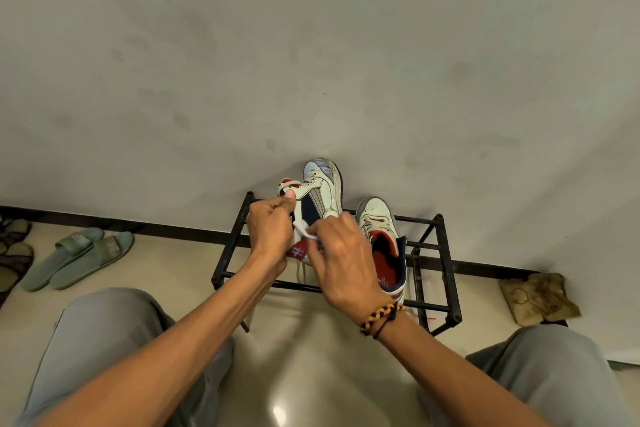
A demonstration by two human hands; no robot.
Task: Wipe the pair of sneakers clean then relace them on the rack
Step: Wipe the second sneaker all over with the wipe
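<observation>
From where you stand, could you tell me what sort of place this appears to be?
Probably a home entryway or hallway: a black metal shoe rack stands against a plain wall, green slide sandals lie on the tiled floor, and a sneaker sits on the rack.

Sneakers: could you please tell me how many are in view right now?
2: one sneaker held up in the left hand while the right hand wipes it; the other sneaker rests on the rack.

Two sneakers here: one held up over the rack's left end, one sitting at its right. One rack. One white wipe. Two green slides on the floor's left edge. One braided bracelet. Two hands, left and right.
</observation>
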